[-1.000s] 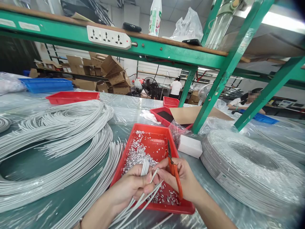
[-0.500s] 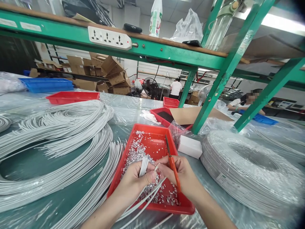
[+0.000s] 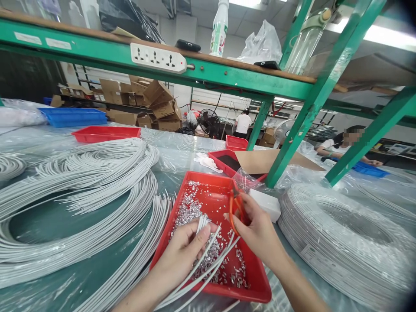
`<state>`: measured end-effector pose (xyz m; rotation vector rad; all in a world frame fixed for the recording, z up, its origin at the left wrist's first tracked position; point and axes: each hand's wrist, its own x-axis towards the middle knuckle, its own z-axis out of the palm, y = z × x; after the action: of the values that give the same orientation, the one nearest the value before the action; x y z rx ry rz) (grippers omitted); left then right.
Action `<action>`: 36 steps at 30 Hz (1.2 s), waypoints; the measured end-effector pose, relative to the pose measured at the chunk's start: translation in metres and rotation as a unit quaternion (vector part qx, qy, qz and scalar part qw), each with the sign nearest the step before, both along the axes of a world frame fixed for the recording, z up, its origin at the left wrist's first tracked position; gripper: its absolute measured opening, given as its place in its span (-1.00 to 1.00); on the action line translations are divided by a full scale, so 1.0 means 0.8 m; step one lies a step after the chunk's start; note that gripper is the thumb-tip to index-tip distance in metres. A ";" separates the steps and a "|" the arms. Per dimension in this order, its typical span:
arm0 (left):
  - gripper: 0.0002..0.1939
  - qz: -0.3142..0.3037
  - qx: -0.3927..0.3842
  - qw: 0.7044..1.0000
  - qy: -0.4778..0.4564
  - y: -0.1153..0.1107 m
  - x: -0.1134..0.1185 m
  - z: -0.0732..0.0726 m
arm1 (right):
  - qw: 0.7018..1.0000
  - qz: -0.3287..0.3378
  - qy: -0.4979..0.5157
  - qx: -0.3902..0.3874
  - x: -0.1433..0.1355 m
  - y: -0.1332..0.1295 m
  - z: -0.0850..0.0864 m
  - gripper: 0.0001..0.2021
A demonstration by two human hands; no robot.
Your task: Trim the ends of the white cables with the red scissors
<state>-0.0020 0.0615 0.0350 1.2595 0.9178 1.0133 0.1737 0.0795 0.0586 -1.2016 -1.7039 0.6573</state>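
My left hand (image 3: 190, 242) is closed round a small bunch of white cables (image 3: 202, 222), whose ends stick up above the fingers. More white cables (image 3: 211, 274) run loose below the hand and across the tray, their ends near my right hand. My right hand (image 3: 255, 223) grips orange-handled scissors (image 3: 234, 212); the blades are mostly hidden or blurred. Both hands are over a red tray (image 3: 266, 281) scattered with shiny silver scraps (image 3: 186, 208), thickest on its left side.
Coiled bundles of white cable (image 3: 97, 234) lie to the left. A plastic-wrapped cable coil (image 3: 341, 247) and a white box (image 3: 264, 206) sit to the right. Green shelf posts (image 3: 292, 138) rise behind. A co-worker (image 3: 338, 143) sits at far right beside a blue tray (image 3: 370, 169).
My right hand has moved away from the left hand, up and to the right, turning the scissors. My left hand still holds the cable bunch. The whole view has shifted slightly.
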 end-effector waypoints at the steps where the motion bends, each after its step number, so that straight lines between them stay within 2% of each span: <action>1: -0.65 -0.004 -0.001 1.000 -0.008 0.001 -0.001 0.000 | 1.000 0.005 -0.004 0.006 0.003 -0.004 0.005 -0.70; 5: -0.70 -0.010 -0.015 0.997 -0.070 0.002 -0.003 0.001 | 0.994 0.088 -0.049 -0.037 0.014 -0.034 0.020 -0.57; 8: -0.70 -0.015 -0.030 0.993 -0.110 0.000 -0.004 0.005 | 0.983 0.125 -0.094 -0.093 0.022 -0.058 0.019 -0.52; 14: -0.66 -0.005 -0.063 0.991 -0.121 -0.006 -0.004 0.017 | 0.977 0.134 -0.094 -0.139 0.027 -0.074 0.011 -0.47; 19: -0.65 -0.032 -0.058 0.991 -0.119 -0.005 -0.005 0.012 | 0.970 0.159 -0.107 -0.152 0.026 -0.073 0.014 -0.51; 23: -0.64 -0.016 -0.053 0.992 -0.117 -0.003 -0.005 0.006 | 0.959 0.153 -0.170 -0.170 0.032 -0.073 0.011 -0.52; 28: -0.67 -0.011 -0.042 0.991 -0.124 -0.002 -0.007 0.005 | 0.948 0.152 -0.237 -0.147 0.040 -0.072 0.012 -0.52; 33: -0.71 -0.084 -0.028 0.984 -0.152 -0.002 -0.011 0.005 | 0.946 0.147 -0.275 -0.086 0.040 -0.073 0.016 -0.57; 36: -0.76 -0.117 -0.048 0.975 -0.182 -0.002 -0.013 0.002 | 0.945 0.151 -0.283 -0.058 0.040 -0.074 0.018 -0.59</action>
<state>-0.0127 0.0601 0.0367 1.0292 0.5163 0.9595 0.2058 0.0205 0.0732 -1.3036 -2.3954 0.6359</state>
